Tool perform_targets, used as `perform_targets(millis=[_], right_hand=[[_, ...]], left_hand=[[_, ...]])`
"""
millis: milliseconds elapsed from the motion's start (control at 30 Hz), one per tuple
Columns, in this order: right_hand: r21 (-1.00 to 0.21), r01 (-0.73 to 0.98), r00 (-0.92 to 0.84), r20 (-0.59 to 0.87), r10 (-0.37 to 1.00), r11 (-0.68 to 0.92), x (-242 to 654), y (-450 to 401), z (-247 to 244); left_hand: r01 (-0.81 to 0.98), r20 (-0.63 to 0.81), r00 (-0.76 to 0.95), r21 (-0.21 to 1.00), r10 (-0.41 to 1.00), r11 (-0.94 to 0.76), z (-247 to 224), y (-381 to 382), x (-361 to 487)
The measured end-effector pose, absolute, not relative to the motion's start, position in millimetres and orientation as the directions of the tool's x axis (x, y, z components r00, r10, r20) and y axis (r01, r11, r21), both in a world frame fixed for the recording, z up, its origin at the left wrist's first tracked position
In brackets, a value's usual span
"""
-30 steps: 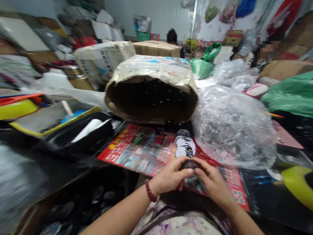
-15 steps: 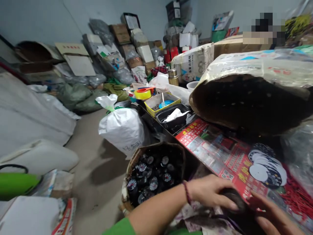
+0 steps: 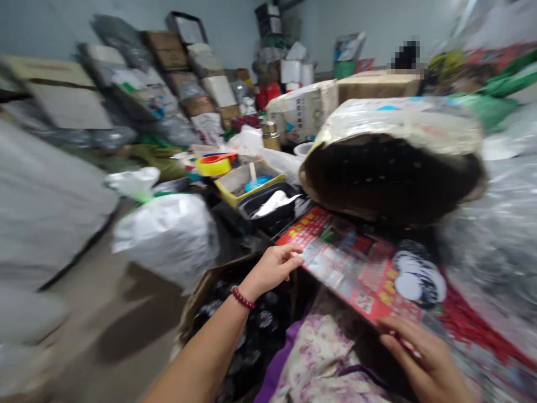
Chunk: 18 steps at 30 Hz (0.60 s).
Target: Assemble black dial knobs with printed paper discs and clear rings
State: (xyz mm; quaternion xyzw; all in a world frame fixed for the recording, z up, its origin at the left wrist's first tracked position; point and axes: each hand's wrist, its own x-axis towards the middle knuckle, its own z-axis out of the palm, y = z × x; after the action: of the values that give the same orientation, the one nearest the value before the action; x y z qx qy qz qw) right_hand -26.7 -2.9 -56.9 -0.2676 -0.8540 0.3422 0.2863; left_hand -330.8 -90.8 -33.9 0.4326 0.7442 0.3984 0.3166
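My left hand (image 3: 279,267), with a dark red bead bracelet, is over the near left edge of the red printed sheet (image 3: 335,268). Its fingers are pinched together; whatever they hold is too small to name. At the lower right, my right hand (image 3: 423,358) is closed on a small red and white piece (image 3: 406,344). Beyond it on the sheet lie round printed discs (image 3: 419,277), beside a pile of thin red strips (image 3: 474,319). Below my left forearm, an open sack (image 3: 193,299) holds several black round items with printed tops.
A tied white sack (image 3: 168,235) stands on the floor at left. Behind the sheet are a black tray (image 3: 268,215), a yellow box (image 3: 229,196), yellow tape (image 3: 213,166), a gold flask (image 3: 271,136) and a large open carton (image 3: 394,126). Clear plastic (image 3: 495,235) lies at right.
The dark object between my hands is gone from them. My left hand has moved left and away from me, and my hands are now apart. The view has turned right.
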Motion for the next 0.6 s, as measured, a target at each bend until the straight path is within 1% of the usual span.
perform_targets(millis=[67,133,233,333,433,533,600], right_hand=[[-0.683,0.268,-0.681,0.365,0.635,0.679,-25,4,-55],[-0.633,0.368,-0.619,0.380,0.688,0.681,-10,16,-56],[-0.569,0.525,-0.529,0.365,0.766,0.633,15,34,-57],[-0.496,0.580,-0.540,0.360,0.761,0.646,19,48,-58],[-0.386,0.606,-0.587,0.373,0.719,0.695,2,62,-59],[-0.252,0.641,-0.615,0.397,0.682,0.725,-17,76,-65],[-0.183,0.664,-0.615,0.418,0.669,0.725,-24,81,-72]], left_hand=[[0.474,-0.060,-0.297,0.857,0.953,0.201,-25,-40,-313],[0.537,0.016,-0.202,0.838,0.979,0.097,-20,9,-298],[0.606,0.115,-0.132,0.795,0.984,-0.012,-19,80,-286],[0.667,0.159,-0.092,0.743,0.983,-0.058,-21,141,-282],[0.710,0.135,-0.005,0.698,0.991,-0.091,-23,184,-276],[0.733,0.063,0.129,0.666,0.990,-0.138,-30,210,-261],[0.743,0.007,0.213,0.648,0.977,-0.167,-38,219,-247]])
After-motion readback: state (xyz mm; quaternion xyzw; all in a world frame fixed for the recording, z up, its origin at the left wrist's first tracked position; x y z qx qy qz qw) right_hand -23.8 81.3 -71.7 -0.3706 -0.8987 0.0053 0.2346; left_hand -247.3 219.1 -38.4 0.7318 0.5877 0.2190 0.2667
